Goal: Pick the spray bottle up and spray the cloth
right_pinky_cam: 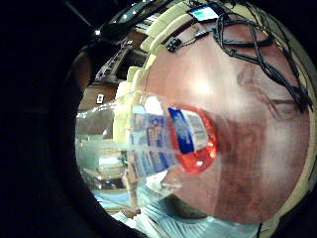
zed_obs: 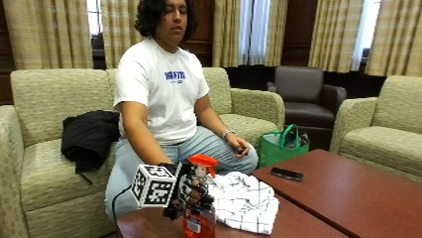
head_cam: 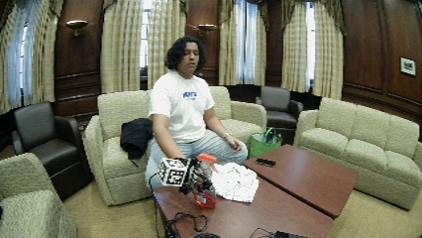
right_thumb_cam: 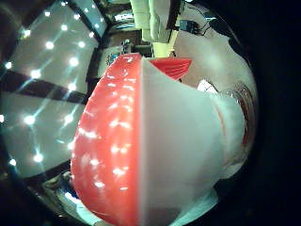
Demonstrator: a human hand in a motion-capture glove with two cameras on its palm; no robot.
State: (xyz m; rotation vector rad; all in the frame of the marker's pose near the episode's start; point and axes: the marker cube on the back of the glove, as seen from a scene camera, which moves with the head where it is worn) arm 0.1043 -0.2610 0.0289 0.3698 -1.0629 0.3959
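Gloved right hand point(zed_obs: 190, 191) with fingers curled around the spray bottle point(zed_obs: 199, 218), held upright near the table's point(zed_obs: 342, 198) front edge. White checked cloth point(zed_obs: 244, 201) lies just beside the bottle.

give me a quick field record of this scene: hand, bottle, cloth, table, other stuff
hand: gloved right hand grips the spray bottle at its neck
bottle: spray bottle, clear with orange liquid low inside, orange and white trigger head, upright, nozzle facing the cloth; whether its base touches the table cannot be told
cloth: white checked cloth, crumpled on the table beside the bottle
table: reddish wooden table
other hand: bare, resting on the person's lap
other: black phone on the table; green bag on the floor
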